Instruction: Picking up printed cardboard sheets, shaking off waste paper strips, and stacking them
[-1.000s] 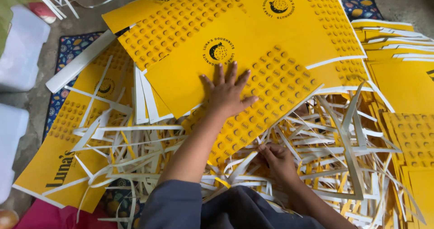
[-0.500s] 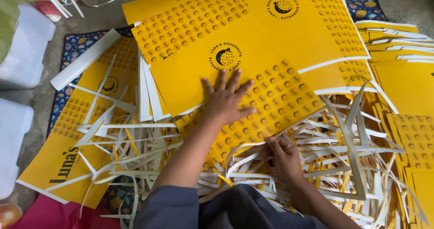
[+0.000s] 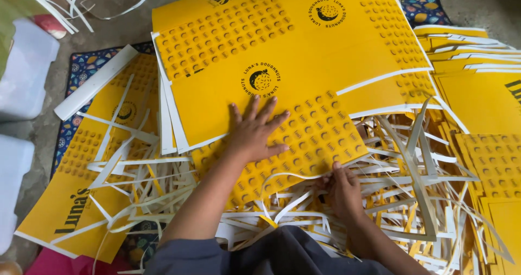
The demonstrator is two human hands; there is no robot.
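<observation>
**Sheet pinned flat, trim edge now in your right hand**

Your left hand (image 3: 255, 136) lies palm-down with its fingers spread wide on the top yellow printed sheet (image 3: 282, 90), near the middle of the scene. Compared with a second ago it has hardly shifted on the sheet: the same flat press, just below the round black emblem (image 3: 260, 80). The sheet itself looks a little squarer to you than it did then, though some of that may be your head moving.

The change is at your right hand (image 3: 342, 191). A second ago it sat lower among the scraps; now it has come up to the near edge of the sheet, fingers curled narrow and pinching what looks like a white trim strip (image 3: 296, 176) that arcs along that edge. Whether the strip is already free of the sheet, you cannot tell from here.

Judging from this, one hand anchors while the other peels waste, so the sheet is at the stripping stage, not yet cleared.

The heap of white and yellow offcuts (image 3: 412, 199) spreads to the right and near you. More yellow sheets (image 3: 488, 107) are stacked at far right, another lies on the patterned mat (image 3: 87, 71) at left.
</observation>
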